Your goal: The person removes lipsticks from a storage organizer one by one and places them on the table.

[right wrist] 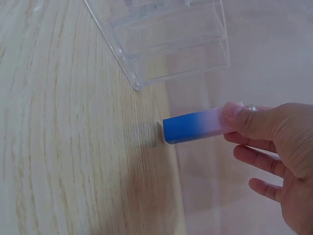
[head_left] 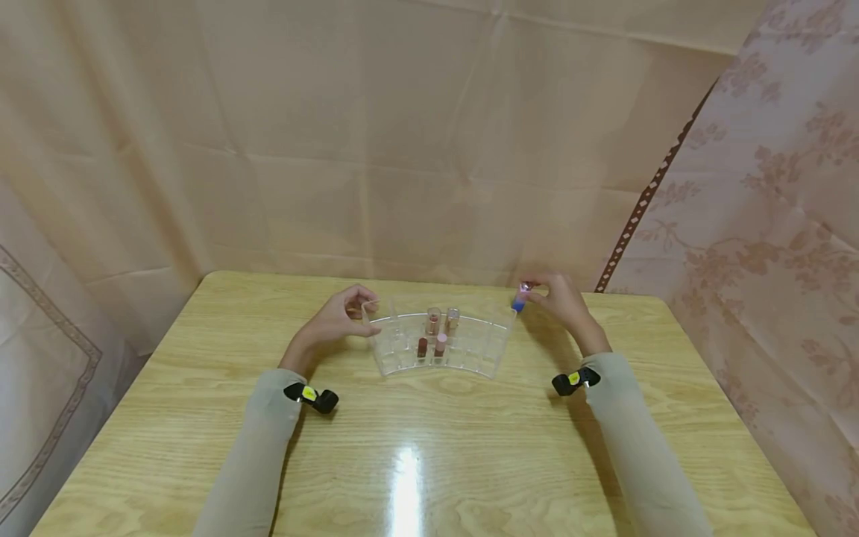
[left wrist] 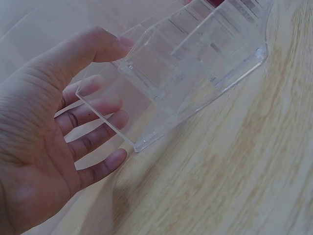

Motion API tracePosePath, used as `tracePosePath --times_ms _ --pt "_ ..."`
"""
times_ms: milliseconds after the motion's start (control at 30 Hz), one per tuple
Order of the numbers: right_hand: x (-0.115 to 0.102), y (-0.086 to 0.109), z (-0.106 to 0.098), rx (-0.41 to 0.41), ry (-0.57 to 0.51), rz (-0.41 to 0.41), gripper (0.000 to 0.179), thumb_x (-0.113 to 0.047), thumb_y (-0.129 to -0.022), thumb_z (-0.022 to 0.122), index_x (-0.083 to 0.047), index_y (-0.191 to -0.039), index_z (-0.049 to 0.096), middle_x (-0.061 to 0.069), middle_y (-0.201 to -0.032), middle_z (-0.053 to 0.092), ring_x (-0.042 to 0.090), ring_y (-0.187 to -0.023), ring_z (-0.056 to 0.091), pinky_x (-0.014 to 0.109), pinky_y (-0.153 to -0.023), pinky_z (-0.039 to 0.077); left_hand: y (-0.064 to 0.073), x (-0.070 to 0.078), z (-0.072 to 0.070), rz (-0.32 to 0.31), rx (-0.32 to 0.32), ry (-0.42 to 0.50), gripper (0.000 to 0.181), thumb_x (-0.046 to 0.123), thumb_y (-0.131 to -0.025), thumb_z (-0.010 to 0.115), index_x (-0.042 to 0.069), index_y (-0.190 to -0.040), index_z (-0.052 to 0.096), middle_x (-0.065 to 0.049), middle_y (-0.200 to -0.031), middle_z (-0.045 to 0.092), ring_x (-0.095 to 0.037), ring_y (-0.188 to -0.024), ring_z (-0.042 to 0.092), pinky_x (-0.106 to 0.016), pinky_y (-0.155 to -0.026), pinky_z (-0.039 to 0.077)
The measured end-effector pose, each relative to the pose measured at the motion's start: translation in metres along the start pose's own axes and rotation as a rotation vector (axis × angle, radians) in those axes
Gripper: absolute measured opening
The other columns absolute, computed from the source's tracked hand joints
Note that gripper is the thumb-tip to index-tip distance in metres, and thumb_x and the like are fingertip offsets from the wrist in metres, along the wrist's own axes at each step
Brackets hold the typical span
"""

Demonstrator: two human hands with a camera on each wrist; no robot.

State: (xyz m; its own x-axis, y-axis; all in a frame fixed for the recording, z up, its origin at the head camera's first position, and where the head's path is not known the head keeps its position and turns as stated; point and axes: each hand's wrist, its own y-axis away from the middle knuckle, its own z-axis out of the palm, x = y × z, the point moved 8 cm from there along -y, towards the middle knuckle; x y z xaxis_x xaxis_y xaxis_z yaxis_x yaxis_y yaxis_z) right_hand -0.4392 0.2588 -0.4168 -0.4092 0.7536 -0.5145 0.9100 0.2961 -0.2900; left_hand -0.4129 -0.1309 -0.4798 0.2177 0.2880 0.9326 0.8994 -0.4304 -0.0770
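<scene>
A clear, curved acrylic lipstick organizer with several compartments stands on the table. Two lipsticks show in its back part, a brownish one and a pale gold one; in front of them are a dark red lipstick and a pink-capped lipstick. My left hand holds the organizer's left end, thumb over the near side and fingers spread behind the clear wall. Beyond the right end, my right hand pinches a square lipstick tube, blue fading to pink, between thumb and fingers.
The wood-grain table reaches back to a beige curtain. A flowered curtain hangs along the right side. Black wrist cameras are strapped over both sleeves.
</scene>
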Motion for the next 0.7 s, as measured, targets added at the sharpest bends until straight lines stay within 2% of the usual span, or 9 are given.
tracePosePath --times_ms 433,700 --pt "0.0059 0.004 0.007 -0.011 0.016 0.028 0.028 -0.015 -0.092 0.076 0.003 -0.114 0.073 0.02 -0.115 0.074 0.04 -0.11 0.067 0.058 -0.1 0.05 -0.001 0.0009 0.0014 0.012 -0.004 0.004 0.058 0.005 -0.079 0.085 -0.003 -0.128 0.055 -0.024 -0.119 0.061 -0.025 -0.094 0.05 -0.03 -0.085 0.043" --pt "-0.0008 0.0028 0.0082 0.039 0.142 -0.081 0.021 -0.015 -0.09 0.077 -0.001 -0.105 0.074 0.016 -0.105 0.075 0.037 -0.101 0.067 0.056 -0.092 0.052 -0.0007 0.0007 0.0004 0.009 -0.001 0.001 0.058 0.007 -0.08 0.085 -0.004 -0.128 0.054 -0.024 -0.119 0.061 -0.024 -0.096 0.05 -0.032 -0.087 0.043"
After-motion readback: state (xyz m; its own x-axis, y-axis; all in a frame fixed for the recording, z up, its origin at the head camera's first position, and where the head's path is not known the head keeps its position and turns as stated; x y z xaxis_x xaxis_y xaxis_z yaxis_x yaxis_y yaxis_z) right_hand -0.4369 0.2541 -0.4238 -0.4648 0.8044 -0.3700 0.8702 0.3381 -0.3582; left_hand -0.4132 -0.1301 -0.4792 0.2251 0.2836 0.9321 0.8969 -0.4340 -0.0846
